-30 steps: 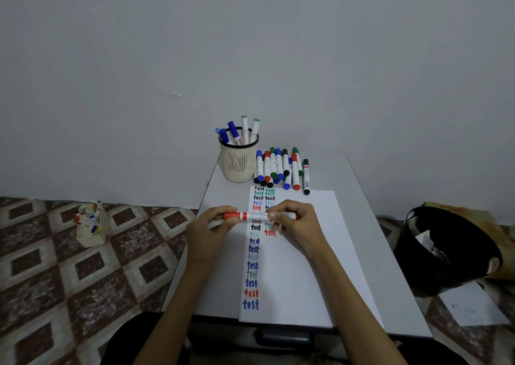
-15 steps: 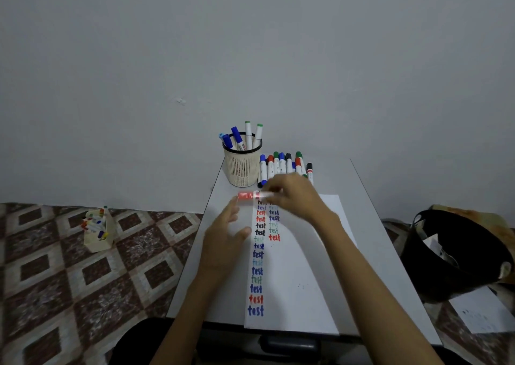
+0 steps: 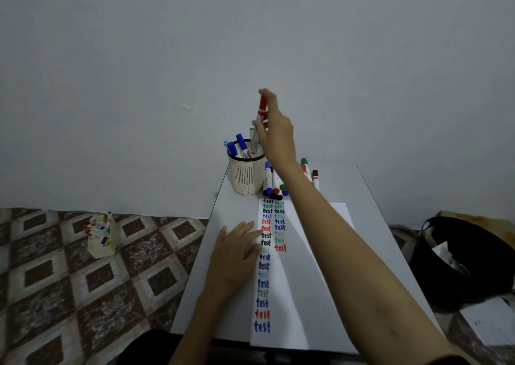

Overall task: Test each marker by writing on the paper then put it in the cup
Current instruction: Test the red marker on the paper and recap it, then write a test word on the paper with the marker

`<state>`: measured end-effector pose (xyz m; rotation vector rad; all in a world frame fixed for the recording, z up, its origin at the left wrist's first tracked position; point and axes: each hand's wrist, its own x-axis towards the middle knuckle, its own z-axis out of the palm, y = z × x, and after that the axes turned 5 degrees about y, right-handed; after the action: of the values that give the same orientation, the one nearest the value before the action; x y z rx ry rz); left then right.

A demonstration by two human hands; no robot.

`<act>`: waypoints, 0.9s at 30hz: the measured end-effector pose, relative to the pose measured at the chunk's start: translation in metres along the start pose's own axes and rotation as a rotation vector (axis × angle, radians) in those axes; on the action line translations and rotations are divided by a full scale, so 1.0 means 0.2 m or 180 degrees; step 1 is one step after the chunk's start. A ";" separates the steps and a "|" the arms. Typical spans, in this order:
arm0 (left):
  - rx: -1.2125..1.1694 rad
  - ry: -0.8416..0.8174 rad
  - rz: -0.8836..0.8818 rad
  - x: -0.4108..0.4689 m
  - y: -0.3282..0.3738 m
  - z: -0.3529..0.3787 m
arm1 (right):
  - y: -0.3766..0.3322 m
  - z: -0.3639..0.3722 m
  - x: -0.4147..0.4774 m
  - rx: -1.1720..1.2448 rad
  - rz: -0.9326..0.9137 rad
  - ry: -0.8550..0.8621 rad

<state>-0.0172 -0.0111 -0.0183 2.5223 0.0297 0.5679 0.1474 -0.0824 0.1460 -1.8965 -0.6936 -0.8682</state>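
Note:
My right hand [image 3: 276, 130] holds a red-capped marker [image 3: 260, 114] nearly upright, cap up, just above the beige mesh cup [image 3: 245, 178]. The marker's lower end reaches down to the cup's rim. Several blue and green markers stand in the cup. My left hand [image 3: 234, 250] lies flat on the left edge of the white paper [image 3: 301, 281], which carries two columns of the word "test" in several colours. A row of markers [image 3: 274, 182] lies on the table to the right of the cup, partly hidden by my right arm.
The small grey table [image 3: 370, 197] stands against a plain wall. A beige holder with markers [image 3: 101, 236] sits on the tiled floor at left. A black bin [image 3: 471, 261] and a loose paper sheet [image 3: 490, 323] lie on the floor at right.
My right hand carried the capped red marker from over the paper up to above the cup and turned it upright. My left hand let go of it and settled flat on the paper.

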 end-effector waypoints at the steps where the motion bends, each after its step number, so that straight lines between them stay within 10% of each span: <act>1: -0.0021 0.0009 -0.0001 0.00 0.00 0.00 | 0.02 0.03 -0.03 -0.0220 0.0019 -0.0117; 11: -0.0028 0.0017 0.0020 0.00 0.01 -0.01 | 0.20 0.01 -0.17 -0.1105 -0.0134 -0.0488; 16: -0.0039 0.0023 0.0045 0.00 0.00 -0.01 | 0.38 -0.15 -0.26 -0.1073 0.1276 -0.0062; 20: -0.0017 0.0032 0.0077 0.00 0.00 0.00 | 0.53 -0.30 -0.38 -0.1706 0.2354 -0.0908; 27: 0.0005 0.0029 0.0092 0.01 -0.01 0.00 | 0.59 -0.30 -0.47 -0.1857 0.2065 -0.0990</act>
<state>-0.0162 -0.0095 -0.0179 2.5253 -0.0032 0.5911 0.1618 -0.1979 0.0323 -2.5925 0.0540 -0.3699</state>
